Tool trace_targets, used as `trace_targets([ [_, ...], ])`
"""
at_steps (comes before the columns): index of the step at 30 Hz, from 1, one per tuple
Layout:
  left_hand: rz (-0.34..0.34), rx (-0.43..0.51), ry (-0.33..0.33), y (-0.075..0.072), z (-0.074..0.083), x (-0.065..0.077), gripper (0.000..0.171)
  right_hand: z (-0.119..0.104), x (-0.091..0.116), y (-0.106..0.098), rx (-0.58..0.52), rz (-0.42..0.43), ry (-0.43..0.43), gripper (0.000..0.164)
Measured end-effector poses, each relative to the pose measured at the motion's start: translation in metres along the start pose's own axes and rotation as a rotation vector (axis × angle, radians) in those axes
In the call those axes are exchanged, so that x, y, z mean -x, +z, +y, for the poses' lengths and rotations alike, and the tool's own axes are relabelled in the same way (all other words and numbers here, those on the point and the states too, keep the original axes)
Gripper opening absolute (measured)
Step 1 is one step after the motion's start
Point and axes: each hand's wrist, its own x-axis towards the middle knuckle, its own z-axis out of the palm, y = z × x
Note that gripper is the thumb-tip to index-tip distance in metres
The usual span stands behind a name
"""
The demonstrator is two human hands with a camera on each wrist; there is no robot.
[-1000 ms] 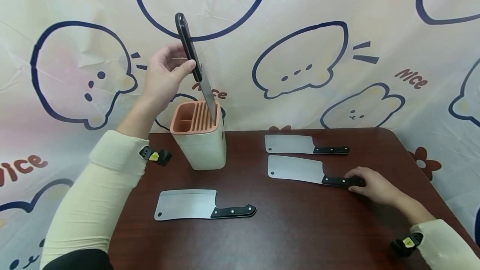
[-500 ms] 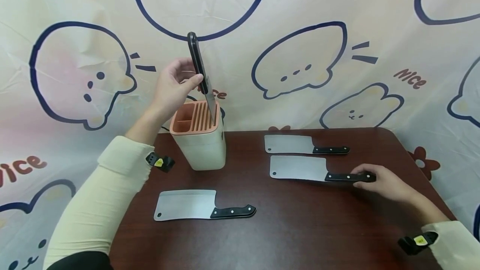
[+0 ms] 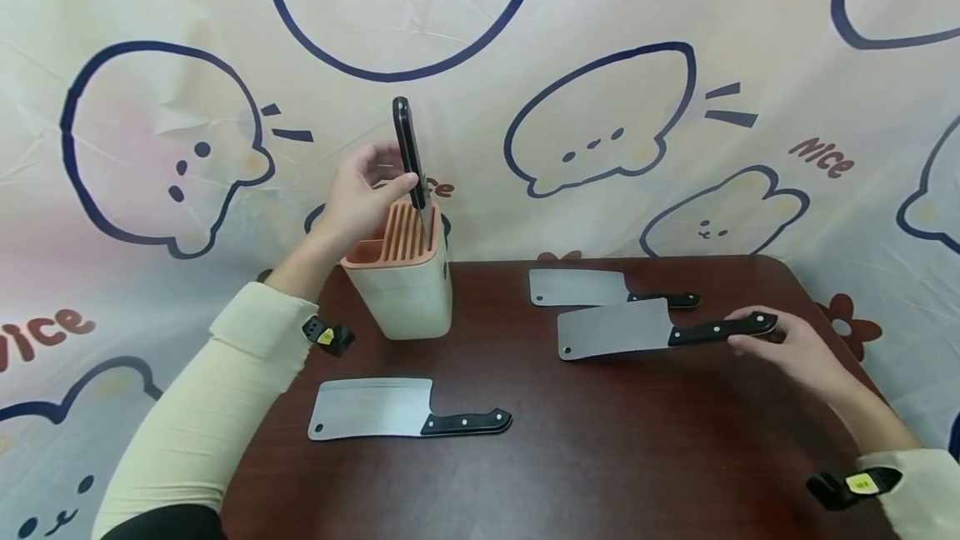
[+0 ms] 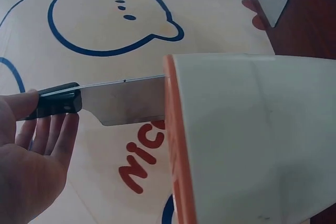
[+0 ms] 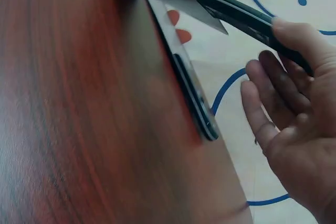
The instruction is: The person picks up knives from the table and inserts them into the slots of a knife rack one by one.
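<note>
My left hand [image 3: 363, 194] pinches the black handle of a kitchen knife [image 4: 126, 100] between thumb and fingers. Its blade stands nearly upright, the lower part hidden in an end slot of the cream knife holder [image 3: 412, 302] with an orange slotted top. At the right, my right hand [image 3: 806, 357] holds a cleaver [image 3: 615, 330] by the end of its black handle. The handle end is raised and the blade slants down to the left. In the right wrist view, the thumb lies on top of that cleaver's handle [image 5: 241, 19].
A second cleaver [image 3: 577, 287] lies at the table's back edge, partly overlapped by the held one. Another cleaver [image 3: 371, 411] lies in front of the holder, handle to the right. A printed cloth [image 3: 465, 140] hangs behind the brown table [image 3: 600, 457].
My left hand has lowered the knife deeper into the holder's slot. The right hand has moved right and lifted the cleaver's handle end, so the cleaver now tilts.
</note>
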Motion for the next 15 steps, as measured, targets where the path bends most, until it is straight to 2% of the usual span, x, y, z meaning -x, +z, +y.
trace_targets([
  [4, -0.023, -0.002, -0.010, 0.003, -0.004, 0.002, 0.040, -0.010, 0.001, -0.004, -0.131, 0.029, -0.026, 0.027],
  [10, -0.049, -0.009, -0.031, 0.006, -0.012, 0.005, 0.042, -0.024, -0.001, -0.004, -0.492, 0.010, -0.135, 0.033],
  [15, -0.054, -0.018, -0.028, 0.008, -0.020, 0.007, 0.040, -0.040, -0.004, -0.003, -0.558, 0.050, -0.181, 0.029],
])
